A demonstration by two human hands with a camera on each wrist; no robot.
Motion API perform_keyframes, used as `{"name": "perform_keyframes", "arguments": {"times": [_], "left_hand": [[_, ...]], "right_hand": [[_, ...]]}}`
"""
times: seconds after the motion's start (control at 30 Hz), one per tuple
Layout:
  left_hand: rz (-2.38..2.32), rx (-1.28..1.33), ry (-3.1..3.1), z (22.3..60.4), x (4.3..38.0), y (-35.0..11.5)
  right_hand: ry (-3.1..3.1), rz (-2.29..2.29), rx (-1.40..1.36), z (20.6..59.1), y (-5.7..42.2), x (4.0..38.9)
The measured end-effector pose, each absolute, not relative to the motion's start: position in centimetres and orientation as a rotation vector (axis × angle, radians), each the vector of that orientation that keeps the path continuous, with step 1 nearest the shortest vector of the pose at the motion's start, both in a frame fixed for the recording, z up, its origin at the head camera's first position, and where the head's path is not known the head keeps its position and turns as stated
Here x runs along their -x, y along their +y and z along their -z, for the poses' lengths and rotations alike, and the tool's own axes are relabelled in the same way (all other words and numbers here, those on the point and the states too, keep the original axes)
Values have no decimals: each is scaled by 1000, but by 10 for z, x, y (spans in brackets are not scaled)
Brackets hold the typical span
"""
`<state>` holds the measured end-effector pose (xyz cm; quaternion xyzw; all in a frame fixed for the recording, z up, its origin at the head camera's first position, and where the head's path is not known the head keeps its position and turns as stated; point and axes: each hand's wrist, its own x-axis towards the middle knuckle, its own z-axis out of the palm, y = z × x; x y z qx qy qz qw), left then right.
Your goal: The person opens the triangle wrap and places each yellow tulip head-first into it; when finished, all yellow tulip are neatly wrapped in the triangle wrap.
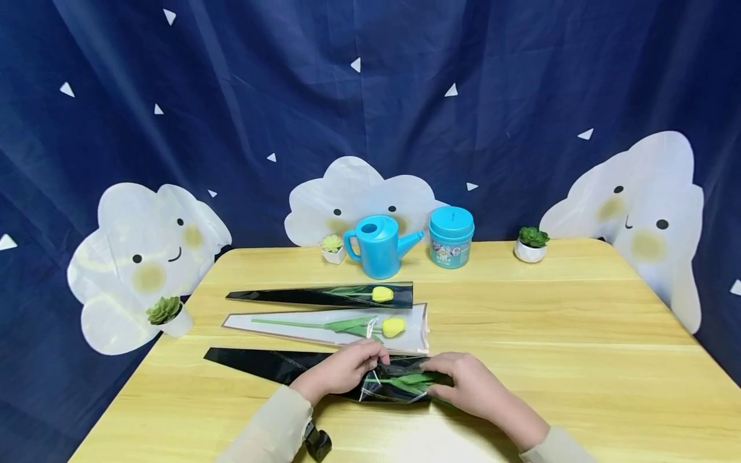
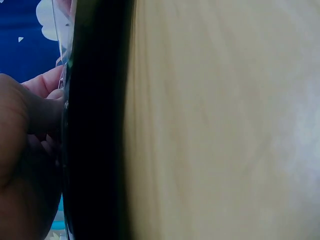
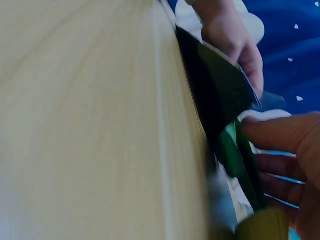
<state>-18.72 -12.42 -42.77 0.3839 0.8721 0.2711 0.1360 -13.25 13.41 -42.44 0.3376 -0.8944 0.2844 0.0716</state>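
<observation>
A black flower sleeve [image 1: 260, 364] with a clear film front lies across the near part of the table. My left hand [image 1: 347, 368] pinches the clear film near the sleeve's wide right end. At that opening, my right hand [image 1: 471, 382] holds a tulip [image 1: 410, 382] by its green leaves and stem, which lie partly inside the sleeve. Its yellow blossom [image 3: 262, 225] shows at the bottom of the right wrist view; in the head view the right hand hides it. In the left wrist view the thumb and fingers [image 2: 47, 100] meet at the film's edge.
Beyond lie a white sleeve [image 1: 347, 315] and another black sleeve [image 1: 289, 296], each with a yellow tulip inside. A blue watering can [image 1: 379, 251], a blue lidded tub [image 1: 450, 238] and several small potted plants, one a dark green succulent [image 1: 531, 244], stand around the table.
</observation>
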Motion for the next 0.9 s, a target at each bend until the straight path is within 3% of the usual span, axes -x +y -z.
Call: {"name": "perform_keyframes", "arguments": {"times": [0.47,0.9], "left_hand": [[-781,-1089,2505,424,185,-126],[-796,-1073,2484,423,185,-125]], "right_hand": [[-2874,-1035,-1030,428,177,124],[-2785,-1027,-1033,440,179,123]]}}
